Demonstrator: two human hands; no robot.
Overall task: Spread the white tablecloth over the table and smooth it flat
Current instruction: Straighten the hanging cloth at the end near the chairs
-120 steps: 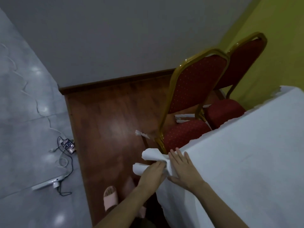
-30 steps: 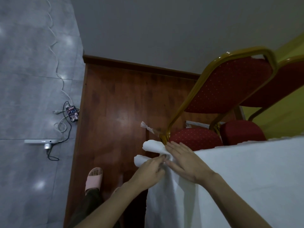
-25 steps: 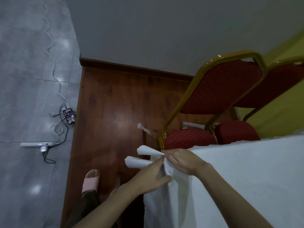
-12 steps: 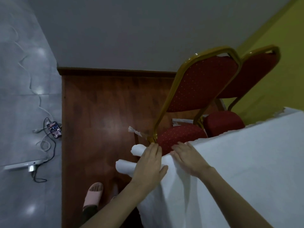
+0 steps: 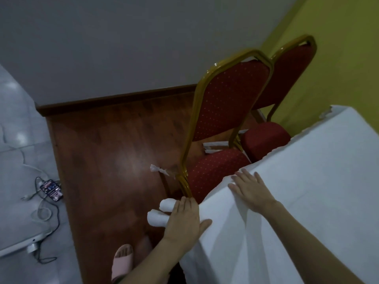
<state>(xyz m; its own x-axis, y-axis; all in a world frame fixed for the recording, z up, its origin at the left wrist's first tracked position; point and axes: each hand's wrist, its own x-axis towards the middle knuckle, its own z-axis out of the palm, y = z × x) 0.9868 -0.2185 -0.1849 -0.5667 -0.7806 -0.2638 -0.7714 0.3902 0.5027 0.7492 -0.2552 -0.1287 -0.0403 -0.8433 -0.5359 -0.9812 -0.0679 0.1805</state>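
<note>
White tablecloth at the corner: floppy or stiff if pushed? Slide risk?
Probably floppy: the tablecloth hangs in soft folds below the left hand. Its rolled tails look firmer, may hold shape. Draping loose over the edge, it may slide.

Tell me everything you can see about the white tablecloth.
The white tablecloth looks like plain matte fabric, spread flat on top and hanging down the near side in soft folds. At the corner it is gathered, two rolled ends poking out sideways. The left hand lies flat on that corner; the right hand rests flat on top by the edge. Its far edge looks ragged.
</note>
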